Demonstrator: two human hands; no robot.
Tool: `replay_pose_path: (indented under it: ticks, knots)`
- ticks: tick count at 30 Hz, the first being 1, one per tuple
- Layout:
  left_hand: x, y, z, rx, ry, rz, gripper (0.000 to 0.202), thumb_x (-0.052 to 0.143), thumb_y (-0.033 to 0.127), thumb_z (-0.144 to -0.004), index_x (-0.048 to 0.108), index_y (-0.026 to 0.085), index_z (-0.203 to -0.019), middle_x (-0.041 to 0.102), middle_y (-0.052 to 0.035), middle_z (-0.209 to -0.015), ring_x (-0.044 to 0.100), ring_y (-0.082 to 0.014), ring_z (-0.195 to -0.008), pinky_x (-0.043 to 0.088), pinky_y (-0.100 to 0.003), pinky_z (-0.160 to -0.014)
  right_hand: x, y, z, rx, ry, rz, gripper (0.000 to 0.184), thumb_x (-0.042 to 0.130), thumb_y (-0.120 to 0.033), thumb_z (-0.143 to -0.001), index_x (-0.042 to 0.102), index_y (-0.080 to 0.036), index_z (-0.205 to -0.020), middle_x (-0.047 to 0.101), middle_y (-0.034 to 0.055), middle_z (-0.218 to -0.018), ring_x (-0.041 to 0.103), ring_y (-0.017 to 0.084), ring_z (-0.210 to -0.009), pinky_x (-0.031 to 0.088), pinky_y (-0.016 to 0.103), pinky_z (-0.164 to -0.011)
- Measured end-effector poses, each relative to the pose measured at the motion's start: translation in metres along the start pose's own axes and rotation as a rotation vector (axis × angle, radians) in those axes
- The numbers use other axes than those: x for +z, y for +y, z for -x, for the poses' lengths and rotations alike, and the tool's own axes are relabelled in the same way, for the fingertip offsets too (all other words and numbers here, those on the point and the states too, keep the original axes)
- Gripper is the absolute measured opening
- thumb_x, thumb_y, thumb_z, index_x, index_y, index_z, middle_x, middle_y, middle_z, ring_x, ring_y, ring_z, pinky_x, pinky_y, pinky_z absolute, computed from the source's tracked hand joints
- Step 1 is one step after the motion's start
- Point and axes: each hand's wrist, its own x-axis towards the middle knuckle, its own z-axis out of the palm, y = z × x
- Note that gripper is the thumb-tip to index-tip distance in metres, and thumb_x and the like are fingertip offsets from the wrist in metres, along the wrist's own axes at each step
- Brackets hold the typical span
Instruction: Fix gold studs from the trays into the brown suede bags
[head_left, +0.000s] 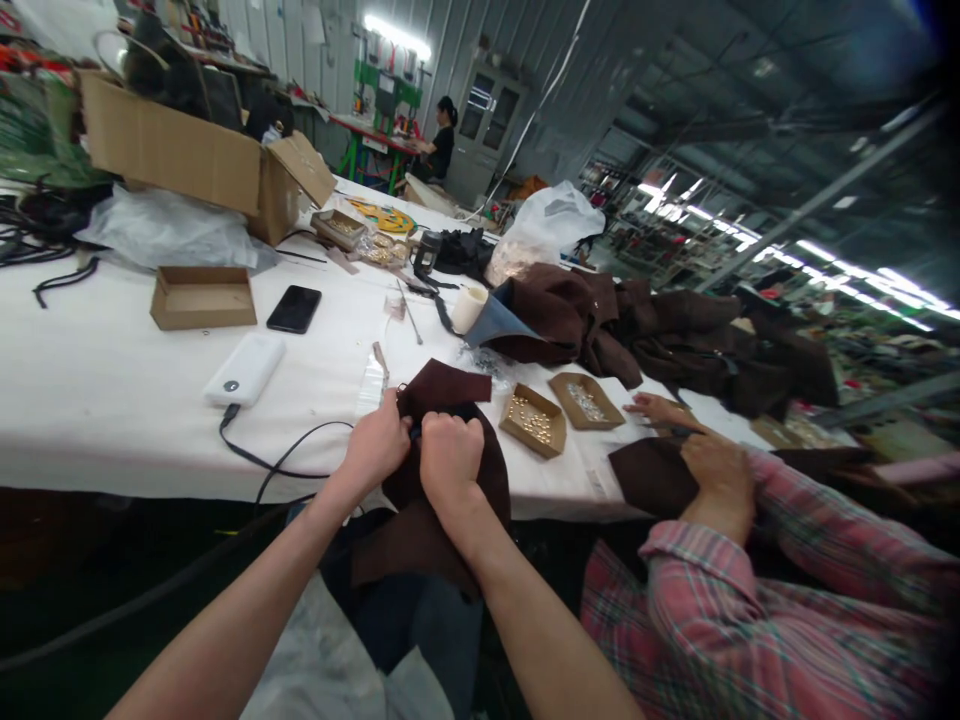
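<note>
A dark brown fabric piece [442, 385] lies over the near edge of the white table [97, 380] and hangs down toward my lap. My left hand [382, 445] and my right hand [448, 458] are both closed on it, knuckles up, close together at the table edge. Something small and dark shows between the two hands; I cannot make it out. Just right of my hands stand two small cardboard trays: one holds gold studs [531, 418], the other silver studs [586, 402].
A co-worker in a plaid sleeve [757, 580] handles brown fabric at the right. A pile of brown fabric [660, 335] lies beyond. A white power bank [244, 370], a phone [294, 308], a small box [201, 296] and a large carton [180, 150] sit left.
</note>
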Motion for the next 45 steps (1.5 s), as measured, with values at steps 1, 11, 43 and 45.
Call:
replay_pose_path:
  ticks: [1, 11, 43, 45]
  knots:
    - [0.002, -0.001, -0.004, 0.013, -0.014, -0.018, 0.043, 0.051, 0.027, -0.110, 0.052, 0.018, -0.152, 0.084, -0.0205, -0.108, 0.082, -0.0419, -0.103, 0.055, -0.045, -0.086, 0.001, -0.002, 0.002, 0.001, 0.065, 0.027, 0.037, 0.040, -0.017, -0.116, 0.077, -0.013, -0.120, 0.078, 0.0258, -0.119, 0.073, 0.038, -0.115, 0.048, 0.055, -0.104]
    - [0.008, -0.009, 0.006, 0.179, -0.020, 0.033, 0.029, 0.057, 0.013, -0.101, 0.074, 0.015, -0.124, 0.080, -0.0226, -0.121, 0.076, -0.0383, -0.115, 0.058, -0.047, -0.100, -0.009, 0.031, -0.049, -0.610, -0.025, -0.045, 0.061, 0.052, -0.006, -0.108, 0.059, -0.024, -0.165, 0.074, 0.0102, -0.150, 0.063, 0.025, -0.143, 0.045, 0.041, -0.124]
    - [0.004, 0.030, 0.113, 0.739, -0.206, 0.585, 0.060, 0.046, 0.015, -0.116, 0.052, 0.032, -0.172, 0.063, -0.0046, -0.171, 0.060, -0.0227, -0.159, 0.051, -0.041, -0.135, 0.030, 0.117, 0.137, -0.379, 0.891, -0.496, 0.038, 0.059, -0.002, -0.106, 0.077, -0.020, -0.135, 0.083, 0.0124, -0.119, 0.079, 0.026, -0.119, 0.069, 0.048, -0.103]
    - [0.013, 0.029, 0.121, 0.771, -0.139, 0.570, 0.062, 0.046, 0.011, -0.114, 0.052, 0.031, -0.172, 0.062, -0.0053, -0.172, 0.059, -0.0216, -0.160, 0.050, -0.037, -0.135, 0.038, 0.116, 0.139, -0.377, 0.963, -0.531, 0.034, 0.058, 0.000, -0.105, 0.076, -0.017, -0.129, 0.083, 0.0143, -0.124, 0.079, 0.027, -0.122, 0.070, 0.049, -0.103]
